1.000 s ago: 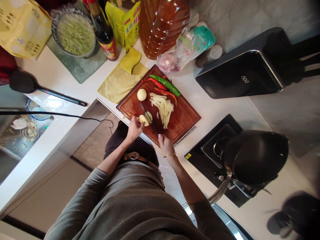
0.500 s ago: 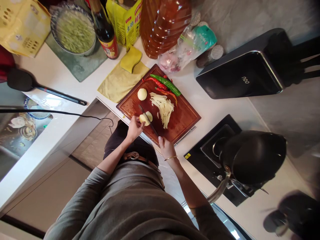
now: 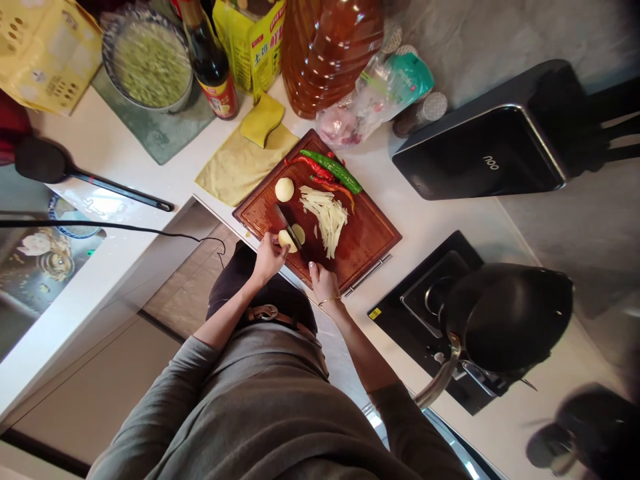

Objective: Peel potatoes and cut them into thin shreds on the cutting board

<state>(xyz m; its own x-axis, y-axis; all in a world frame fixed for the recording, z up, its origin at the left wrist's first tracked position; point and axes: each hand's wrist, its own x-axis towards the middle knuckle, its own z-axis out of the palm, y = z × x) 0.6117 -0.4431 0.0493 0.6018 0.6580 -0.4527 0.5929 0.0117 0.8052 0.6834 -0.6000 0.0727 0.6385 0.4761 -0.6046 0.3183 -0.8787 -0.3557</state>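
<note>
My left hand (image 3: 271,257) has its fingers closed on a peeled, pale yellow potato (image 3: 287,241) near the close edge of the brown cutting board (image 3: 370,235). My right hand (image 3: 324,283) grips the handle of a kitchen knife (image 3: 289,225). The blade stands against the cut side of the potato, and a round potato slice (image 3: 298,233) lies just beyond it. Farther up the board sits a whole peeled potato (image 3: 285,189). A pile of potato strips (image 3: 327,217) spreads at its right, below red chillies (image 3: 320,167) and a green chilli (image 3: 333,171).
Right of the board are a black wok (image 3: 510,320) on the stove and a black knife block (image 3: 480,147). Behind stand an oil jug (image 3: 330,53), a dark sauce bottle (image 3: 213,70) and a wrapped bowl (image 3: 150,63). A yellow cloth (image 3: 235,167), black spatula (image 3: 90,177) and sink (image 3: 30,267) are left.
My right hand and the knife have slid forward and to the left across the potato. My left hand stays in place on the potato.
</note>
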